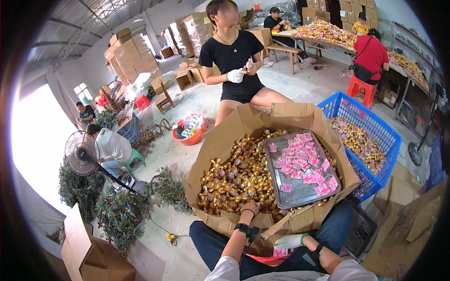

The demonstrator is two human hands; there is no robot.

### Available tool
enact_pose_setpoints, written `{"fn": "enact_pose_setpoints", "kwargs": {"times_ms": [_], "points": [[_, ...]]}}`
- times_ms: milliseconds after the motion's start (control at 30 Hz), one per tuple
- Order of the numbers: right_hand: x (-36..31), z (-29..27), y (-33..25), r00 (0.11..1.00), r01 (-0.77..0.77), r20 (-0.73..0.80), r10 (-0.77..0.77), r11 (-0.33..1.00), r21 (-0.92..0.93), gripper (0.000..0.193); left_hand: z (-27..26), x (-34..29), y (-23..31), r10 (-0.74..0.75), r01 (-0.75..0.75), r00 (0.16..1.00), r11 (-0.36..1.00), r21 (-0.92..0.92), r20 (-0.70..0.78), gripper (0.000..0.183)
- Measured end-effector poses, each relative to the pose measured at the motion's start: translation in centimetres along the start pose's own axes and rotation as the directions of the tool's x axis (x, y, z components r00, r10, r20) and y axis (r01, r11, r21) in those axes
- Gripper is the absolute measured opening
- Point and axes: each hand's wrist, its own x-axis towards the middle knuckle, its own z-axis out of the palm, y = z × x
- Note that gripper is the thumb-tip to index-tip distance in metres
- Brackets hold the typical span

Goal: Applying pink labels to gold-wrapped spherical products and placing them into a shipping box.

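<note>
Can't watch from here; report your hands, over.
Left hand among gold trinkets. Gloved right hand at pink card, grip unclear. Metal tray of pink cards sits over trinkets.

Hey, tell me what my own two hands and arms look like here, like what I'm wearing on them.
Your left hand has no glove; there's a thin dark band at the wrist and a wider black strap farther up. Your right hand wears a white glove with a green-edged cuff, and behind it a dark wristband. Both sleeves are pale and plain.
</note>
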Motion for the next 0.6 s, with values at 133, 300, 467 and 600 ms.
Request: {"fn": "enact_pose_setpoints", "kwargs": {"times_ms": [133, 300, 467, 600], "points": [[0.2, 0.3, 0.7, 0.999, 0.036, -0.032, -0.036, 0.999, -0.005, 0.048, -0.7, -0.7, 0.5, -0.114, 0.115, 0.993, 0.984, 0.138, -0.015, 0.054], [0.1, 0.2, 0.1, 0.999, 0.025, -0.024, -0.025, 1.0, -0.004, 0.048, 0.6, -0.2, -0.1, -0.218, 0.245, 0.953, 0.964, 0.108, -0.212, 0.052], [0.5, 0.2, 0.7, 0.999, 0.026, -0.023, -0.026, 1.0, 0.002, 0.048, 0.2, -0.2, 0.3, -0.275, 0.285, 0.954, 0.955, 0.081, -0.12, 0.049], [0.7, -0.2, 0.9, 0.999, 0.048, 0.008, -0.048, 0.999, -0.023, 0.048, -0.2, -0.5, 0.6, -0.263, 0.272, 0.957, 0.96, 0.068, -0.12, 0.05]]}}
